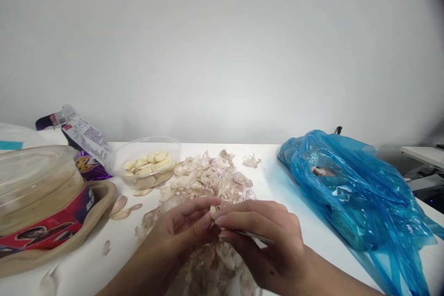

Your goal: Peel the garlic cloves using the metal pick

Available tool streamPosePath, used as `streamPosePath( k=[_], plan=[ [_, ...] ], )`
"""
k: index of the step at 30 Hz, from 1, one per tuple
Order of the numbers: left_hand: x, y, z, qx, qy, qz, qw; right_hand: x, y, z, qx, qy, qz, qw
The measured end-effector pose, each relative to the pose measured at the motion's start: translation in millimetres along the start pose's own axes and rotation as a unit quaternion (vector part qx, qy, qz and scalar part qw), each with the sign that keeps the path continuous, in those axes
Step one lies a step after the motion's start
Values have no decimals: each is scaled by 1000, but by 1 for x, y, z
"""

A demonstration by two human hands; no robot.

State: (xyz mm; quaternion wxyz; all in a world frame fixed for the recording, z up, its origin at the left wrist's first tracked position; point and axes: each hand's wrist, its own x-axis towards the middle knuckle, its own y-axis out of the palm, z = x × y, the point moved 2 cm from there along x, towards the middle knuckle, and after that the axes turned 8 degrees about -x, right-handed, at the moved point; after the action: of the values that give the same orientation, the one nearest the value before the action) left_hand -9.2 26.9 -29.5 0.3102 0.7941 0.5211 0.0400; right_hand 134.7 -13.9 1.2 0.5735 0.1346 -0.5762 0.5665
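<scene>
Both my hands meet over a pile of papery garlic skins [211, 180] on the white table [270, 185]. My left hand [180, 231] pinches a small garlic clove [212, 210] between thumb and fingers. My right hand [263, 240] is closed round a thin metal blade or tool [256, 237], its fingertips touching the same clove. A clear plastic bowl [145, 162] of peeled cloves sits behind the skins to the left.
A crumpled blue plastic bag [350, 185] lies on the right. A large clear container with a red label [38, 199] stands at the left, a purple packet [83, 148] behind it. A few loose cloves [121, 208] lie nearby.
</scene>
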Motion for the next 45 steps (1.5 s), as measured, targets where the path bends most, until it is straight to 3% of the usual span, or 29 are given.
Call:
streamPosePath(
  k=[45],
  plan=[
    [2, -3, 4, -2, 1, 8, 1000, -2, 2, -1, -25, 15, 29, 999]
  ],
)
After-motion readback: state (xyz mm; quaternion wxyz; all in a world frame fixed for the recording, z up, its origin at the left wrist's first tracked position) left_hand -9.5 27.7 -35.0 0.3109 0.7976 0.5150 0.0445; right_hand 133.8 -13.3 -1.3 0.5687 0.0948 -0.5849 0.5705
